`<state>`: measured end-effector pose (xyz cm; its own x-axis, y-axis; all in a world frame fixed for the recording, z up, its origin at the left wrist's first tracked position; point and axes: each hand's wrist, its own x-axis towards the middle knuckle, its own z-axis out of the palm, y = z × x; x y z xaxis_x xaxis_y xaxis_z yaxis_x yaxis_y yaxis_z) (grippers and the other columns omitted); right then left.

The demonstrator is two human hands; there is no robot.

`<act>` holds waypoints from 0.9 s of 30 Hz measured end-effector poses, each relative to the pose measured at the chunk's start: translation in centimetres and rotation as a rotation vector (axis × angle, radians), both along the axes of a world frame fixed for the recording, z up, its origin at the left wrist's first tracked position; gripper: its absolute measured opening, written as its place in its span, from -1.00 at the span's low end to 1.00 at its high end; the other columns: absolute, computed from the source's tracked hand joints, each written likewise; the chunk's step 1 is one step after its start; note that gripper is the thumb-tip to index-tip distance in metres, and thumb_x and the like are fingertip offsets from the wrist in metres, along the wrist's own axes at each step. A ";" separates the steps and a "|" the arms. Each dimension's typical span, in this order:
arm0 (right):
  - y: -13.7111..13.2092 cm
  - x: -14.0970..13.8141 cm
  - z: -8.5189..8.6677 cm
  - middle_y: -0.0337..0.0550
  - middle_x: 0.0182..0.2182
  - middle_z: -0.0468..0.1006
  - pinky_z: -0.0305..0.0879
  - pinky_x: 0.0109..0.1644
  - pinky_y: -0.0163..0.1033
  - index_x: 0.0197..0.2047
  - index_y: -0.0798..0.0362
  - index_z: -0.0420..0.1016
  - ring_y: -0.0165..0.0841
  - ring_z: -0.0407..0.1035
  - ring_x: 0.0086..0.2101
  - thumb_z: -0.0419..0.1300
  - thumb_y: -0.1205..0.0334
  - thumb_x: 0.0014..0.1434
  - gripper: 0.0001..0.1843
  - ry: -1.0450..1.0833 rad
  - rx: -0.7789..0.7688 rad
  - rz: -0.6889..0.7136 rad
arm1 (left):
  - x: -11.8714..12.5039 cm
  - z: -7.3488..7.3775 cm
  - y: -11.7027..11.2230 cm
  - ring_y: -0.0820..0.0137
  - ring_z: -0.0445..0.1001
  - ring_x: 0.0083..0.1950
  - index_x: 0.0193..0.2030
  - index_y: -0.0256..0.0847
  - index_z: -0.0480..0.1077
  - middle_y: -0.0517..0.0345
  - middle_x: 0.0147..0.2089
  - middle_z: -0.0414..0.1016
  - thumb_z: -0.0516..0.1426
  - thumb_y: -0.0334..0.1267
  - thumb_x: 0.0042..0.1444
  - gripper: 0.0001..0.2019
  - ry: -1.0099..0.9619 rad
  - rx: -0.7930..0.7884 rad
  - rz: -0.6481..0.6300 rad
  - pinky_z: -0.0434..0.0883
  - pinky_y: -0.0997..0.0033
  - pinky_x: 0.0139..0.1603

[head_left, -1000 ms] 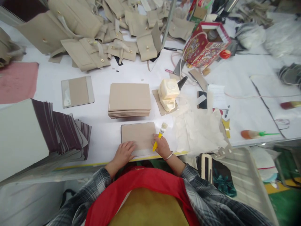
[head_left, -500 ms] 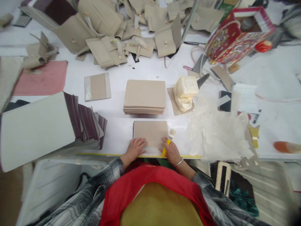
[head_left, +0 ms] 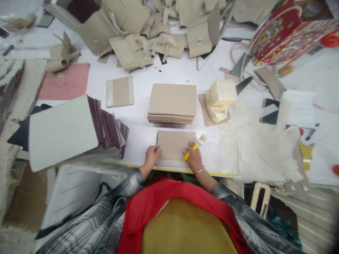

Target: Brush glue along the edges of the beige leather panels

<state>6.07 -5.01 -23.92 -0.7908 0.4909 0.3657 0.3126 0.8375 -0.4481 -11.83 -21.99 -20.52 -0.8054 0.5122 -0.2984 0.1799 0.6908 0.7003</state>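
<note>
A beige rectangular panel (head_left: 175, 146) lies on a slightly larger sheet at the table's front edge. My left hand (head_left: 152, 156) is at its left edge, fingers bent together and pinching there; the fingertips are partly hidden. In my right hand (head_left: 194, 159) is a paintbrush (head_left: 191, 152) with a yellow handle, its pale bristles pointing up and away to the right. Fingers of that hand also touch the panel's right side. Just beyond lies a neat stack of beige panels (head_left: 173, 100). To its right, a cream-crusted glue container (head_left: 221, 95) stands on a scrap board.
Left stands a leaning pile of maroon-edged sheets (head_left: 109, 132) beside a large white board (head_left: 62, 134). A smaller panel (head_left: 120, 91) lies behind. Thin pale sheets (head_left: 254, 141) spread at right. Beige leather pouches (head_left: 129, 53) crowd the back, with a red patterned bag (head_left: 275, 38) at right.
The camera view has shifted, so the table appears moved right. My left hand has gone from lying flat on the panel's lower left to pinching its left edge. The brush has tilted further right.
</note>
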 end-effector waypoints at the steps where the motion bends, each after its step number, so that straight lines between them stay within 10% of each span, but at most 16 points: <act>1: 0.0 0.0 -0.2 0.09 0.08 0.31 0.25 0.11 0.14 -0.14 0.05 0.21 -0.12 0.14 0.15 0.06 0.23 0.18 -0.82 -0.004 -0.019 -0.004 | 0.0 0.0 0.0 0.39 0.41 -0.25 -0.12 -0.31 0.42 0.03 -0.24 0.45 0.11 -0.38 0.00 -0.74 -0.020 0.005 0.026 0.37 0.34 -0.13; 13: -0.2 0.3 -0.4 0.08 0.11 0.28 0.22 0.15 0.13 -0.15 0.04 0.21 -0.13 0.09 0.18 0.06 0.24 0.18 -0.84 0.007 -0.058 -0.012 | -0.7 -0.2 0.8 0.45 0.39 -0.42 -0.29 -0.30 0.38 0.14 -0.41 0.44 0.13 -0.27 -0.03 -0.83 -0.154 0.007 0.151 0.32 0.48 -0.39; 27: -0.1 0.4 -0.1 0.11 0.12 0.26 0.25 0.13 0.11 -0.15 0.07 0.21 -0.13 0.06 0.19 0.07 0.26 0.18 -0.83 0.013 0.000 -0.002 | -2.4 0.2 1.7 0.41 0.36 -0.42 -0.54 -0.22 0.33 0.17 -0.50 0.42 0.15 -0.24 -0.05 -0.86 -0.034 -0.158 -0.035 0.25 0.44 -0.35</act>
